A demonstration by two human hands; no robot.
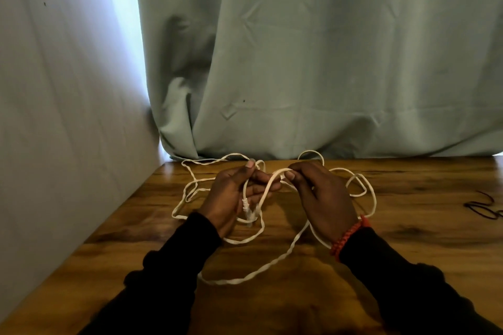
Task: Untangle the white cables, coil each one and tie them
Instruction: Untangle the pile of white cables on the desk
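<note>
Tangled white cables (275, 261) sprawl in loose loops over the wooden table (408, 226). My left hand (234, 193) is raised a little above the table with its fingers curled round cable strands; clear plug ends hang below its palm. My right hand (318, 193), with a red bracelet at the wrist, pinches a loop of cable between thumb and fingertips, close beside the left hand. One twisted strand runs from under the right wrist down toward the table's near side. More loops lie behind and to either side of both hands.
A pale green curtain (313, 62) hangs right behind the table's far edge. A light wall (68, 117) stands along the left side. A dark thin cord (484, 208) lies at the right edge of the table.
</note>
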